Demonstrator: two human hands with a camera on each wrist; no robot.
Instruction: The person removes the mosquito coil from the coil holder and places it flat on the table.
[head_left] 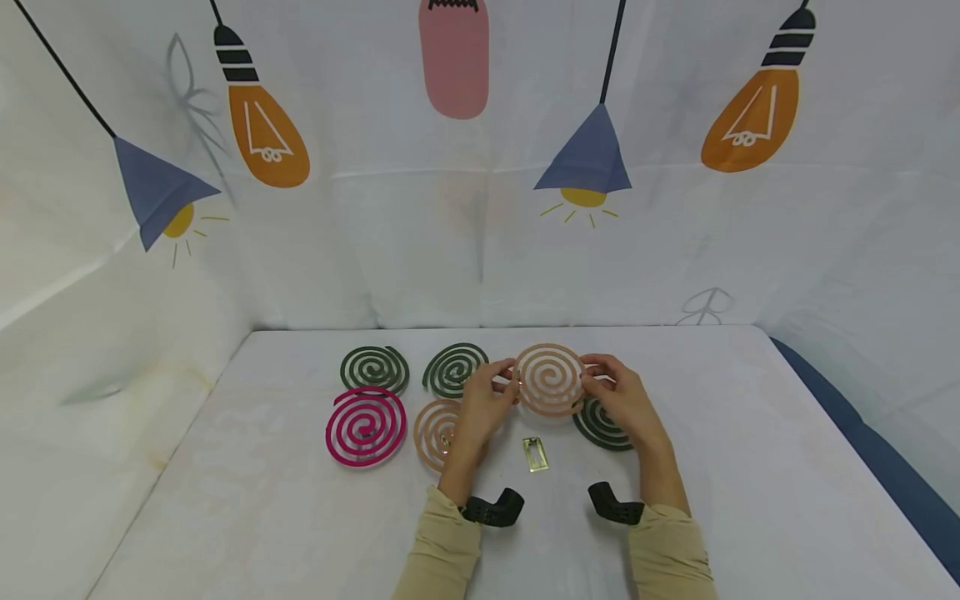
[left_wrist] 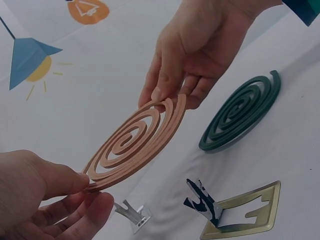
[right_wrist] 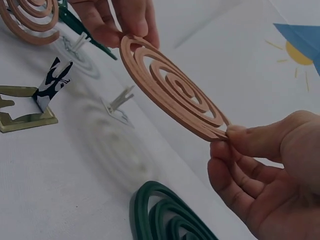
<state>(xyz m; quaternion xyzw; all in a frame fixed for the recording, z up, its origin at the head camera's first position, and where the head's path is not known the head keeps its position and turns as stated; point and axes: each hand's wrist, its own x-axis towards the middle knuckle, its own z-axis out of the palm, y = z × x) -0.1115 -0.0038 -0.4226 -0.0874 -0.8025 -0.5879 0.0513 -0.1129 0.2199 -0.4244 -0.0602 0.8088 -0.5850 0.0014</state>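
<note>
A tan mosquito coil (head_left: pixel 551 380) is held up over the table, flat and tilted, between both hands. My left hand (head_left: pixel 483 408) pinches its left edge between thumb and fingers. At the opposite edge my right hand (head_left: pixel 621 400) pinches it the same way. Below it lies a brass-coloured metal coil stand (left_wrist: pixel 272 200) with its forked prong bent upward. A smaller-looking silvery stand (right_wrist: pixel 120 106) with a raised prong shows behind it in both wrist views. Partly hidden by my right hand, a green coil (head_left: pixel 600 429) lies on the table.
To the left lie a second tan coil (head_left: pixel 429 433), partly behind my left forearm, and a magenta coil (head_left: pixel 365 427). Two green coils, one left (head_left: pixel 375 369) and one nearer the middle (head_left: pixel 453 371), lie toward the back. A white wall cloth (head_left: pixel 480 250) rises behind the table.
</note>
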